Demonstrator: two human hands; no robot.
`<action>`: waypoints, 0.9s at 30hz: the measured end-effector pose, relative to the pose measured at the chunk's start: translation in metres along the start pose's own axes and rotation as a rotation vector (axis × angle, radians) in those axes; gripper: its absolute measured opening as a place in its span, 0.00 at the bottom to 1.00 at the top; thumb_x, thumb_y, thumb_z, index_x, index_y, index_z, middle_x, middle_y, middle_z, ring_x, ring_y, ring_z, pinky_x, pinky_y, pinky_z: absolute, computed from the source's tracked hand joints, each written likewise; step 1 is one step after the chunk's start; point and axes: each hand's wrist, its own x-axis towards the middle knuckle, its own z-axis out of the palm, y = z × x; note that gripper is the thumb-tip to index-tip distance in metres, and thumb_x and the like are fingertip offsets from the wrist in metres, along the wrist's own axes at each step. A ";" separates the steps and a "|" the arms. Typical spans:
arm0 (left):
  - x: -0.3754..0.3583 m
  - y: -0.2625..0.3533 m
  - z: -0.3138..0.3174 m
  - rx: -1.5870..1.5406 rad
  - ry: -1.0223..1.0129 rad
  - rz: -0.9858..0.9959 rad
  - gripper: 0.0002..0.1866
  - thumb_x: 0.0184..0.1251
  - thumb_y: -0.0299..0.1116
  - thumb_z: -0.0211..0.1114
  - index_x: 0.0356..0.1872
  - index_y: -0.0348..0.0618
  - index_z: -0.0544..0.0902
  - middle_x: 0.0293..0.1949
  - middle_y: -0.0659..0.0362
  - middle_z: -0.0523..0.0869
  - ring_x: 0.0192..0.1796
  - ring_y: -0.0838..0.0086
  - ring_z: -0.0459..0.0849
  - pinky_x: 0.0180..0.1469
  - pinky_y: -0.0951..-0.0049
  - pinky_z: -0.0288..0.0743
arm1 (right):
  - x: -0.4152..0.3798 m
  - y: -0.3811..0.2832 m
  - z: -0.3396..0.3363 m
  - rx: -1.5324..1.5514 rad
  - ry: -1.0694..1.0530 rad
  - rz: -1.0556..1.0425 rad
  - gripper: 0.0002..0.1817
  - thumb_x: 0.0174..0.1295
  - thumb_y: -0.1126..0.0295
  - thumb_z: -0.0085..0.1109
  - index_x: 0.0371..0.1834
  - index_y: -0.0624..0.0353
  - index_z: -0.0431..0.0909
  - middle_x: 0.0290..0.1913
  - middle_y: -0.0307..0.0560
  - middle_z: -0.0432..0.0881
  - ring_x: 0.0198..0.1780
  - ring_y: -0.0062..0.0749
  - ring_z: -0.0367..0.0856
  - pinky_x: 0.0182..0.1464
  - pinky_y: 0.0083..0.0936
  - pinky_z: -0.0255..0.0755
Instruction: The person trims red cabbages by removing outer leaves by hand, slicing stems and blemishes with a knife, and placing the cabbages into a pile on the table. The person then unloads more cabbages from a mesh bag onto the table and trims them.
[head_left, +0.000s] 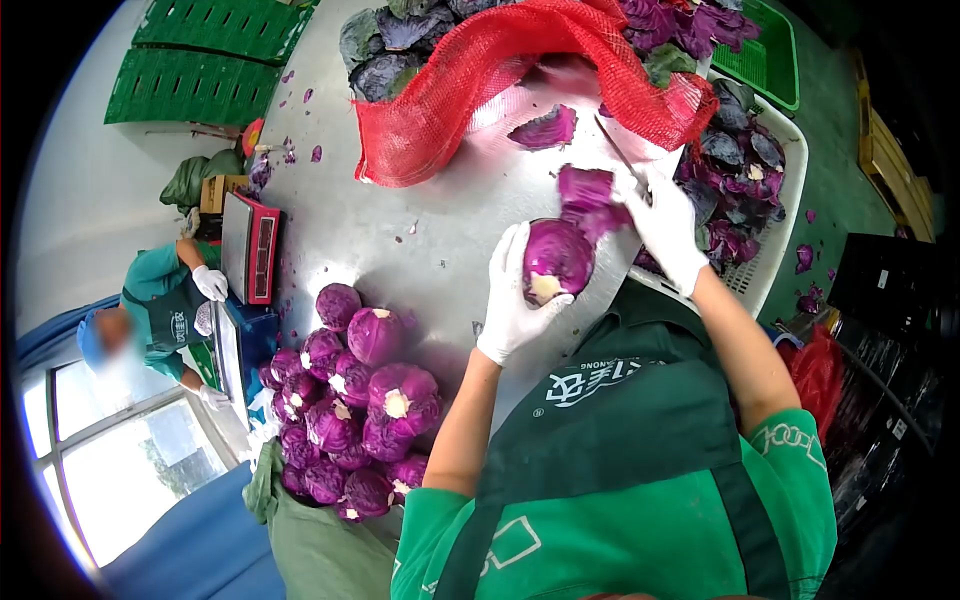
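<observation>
My left hand (515, 300), in a white glove, is closed around the side of a red cabbage (558, 258) with its pale cut stem towards me. My right hand (668, 228), gloved too, grips a knife (620, 148) whose thin blade points up and away over the table. A purple cabbage leaf (592, 200), blurred by motion, stretches between the head's top and my right fingers. Farther up the metal table (440, 235) lies a loose leaf (546, 128), near a crumpled red mesh sack (425, 120).
Several trimmed red cabbages (350, 400) are piled at the left. A white crate (775, 215) of dark leaves stands at the right, with a green crate (760, 50) beyond. Untrimmed heads (390, 45) sit at the back. A co-worker (155, 310) stands by a red scale (262, 250).
</observation>
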 end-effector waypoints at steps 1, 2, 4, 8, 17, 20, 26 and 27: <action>-0.002 0.001 0.002 -0.008 0.081 -0.082 0.57 0.47 0.43 0.83 0.77 0.40 0.59 0.73 0.44 0.63 0.76 0.49 0.62 0.77 0.55 0.57 | -0.015 0.004 0.010 0.050 0.000 0.005 0.18 0.66 0.58 0.66 0.47 0.62 0.81 0.32 0.47 0.82 0.30 0.27 0.79 0.36 0.26 0.74; -0.003 0.002 0.003 -0.008 0.124 -0.118 0.55 0.47 0.44 0.83 0.76 0.40 0.61 0.70 0.44 0.64 0.72 0.50 0.65 0.75 0.54 0.60 | -0.032 0.004 0.019 0.163 -0.015 -0.049 0.17 0.64 0.61 0.69 0.48 0.62 0.82 0.30 0.44 0.81 0.29 0.20 0.77 0.33 0.24 0.72; -0.003 0.006 0.002 -0.004 0.124 -0.152 0.55 0.47 0.45 0.83 0.75 0.40 0.61 0.70 0.44 0.64 0.72 0.50 0.65 0.75 0.54 0.60 | -0.053 -0.003 0.029 0.243 -0.259 -0.095 0.23 0.60 0.56 0.71 0.52 0.59 0.78 0.26 0.44 0.77 0.28 0.29 0.78 0.34 0.29 0.75; 0.001 0.014 -0.009 0.062 0.067 -0.168 0.52 0.48 0.44 0.83 0.73 0.39 0.64 0.70 0.43 0.65 0.73 0.51 0.65 0.74 0.54 0.61 | -0.052 -0.012 0.029 0.333 -0.428 -0.045 0.24 0.60 0.58 0.70 0.53 0.61 0.74 0.26 0.44 0.76 0.30 0.30 0.77 0.36 0.29 0.74; 0.023 0.004 -0.007 -0.087 0.009 -0.101 0.41 0.52 0.38 0.82 0.63 0.32 0.67 0.67 0.41 0.71 0.71 0.51 0.70 0.72 0.59 0.64 | -0.047 -0.013 0.027 0.227 -0.388 -0.098 0.12 0.58 0.70 0.60 0.43 0.62 0.74 0.32 0.60 0.81 0.36 0.57 0.82 0.42 0.43 0.76; 0.023 -0.002 -0.010 -0.080 0.049 -0.059 0.40 0.55 0.39 0.80 0.65 0.35 0.68 0.63 0.41 0.73 0.66 0.51 0.73 0.70 0.57 0.66 | -0.029 0.045 0.043 0.025 -0.234 0.074 0.09 0.59 0.68 0.57 0.38 0.61 0.78 0.32 0.61 0.83 0.35 0.55 0.85 0.40 0.43 0.79; 0.005 -0.005 -0.019 0.211 0.110 -0.328 0.34 0.66 0.43 0.71 0.68 0.41 0.70 0.54 0.41 0.74 0.57 0.48 0.75 0.65 0.54 0.69 | -0.043 0.013 0.029 0.230 -0.215 -0.051 0.15 0.65 0.63 0.64 0.51 0.59 0.81 0.30 0.46 0.81 0.29 0.29 0.80 0.36 0.27 0.75; 0.000 -0.004 -0.020 0.212 0.114 -0.331 0.34 0.66 0.43 0.71 0.68 0.41 0.70 0.54 0.41 0.74 0.57 0.48 0.75 0.65 0.54 0.69 | -0.051 0.003 0.031 0.251 -0.289 -0.071 0.19 0.64 0.61 0.65 0.54 0.59 0.80 0.32 0.48 0.82 0.32 0.33 0.82 0.38 0.30 0.78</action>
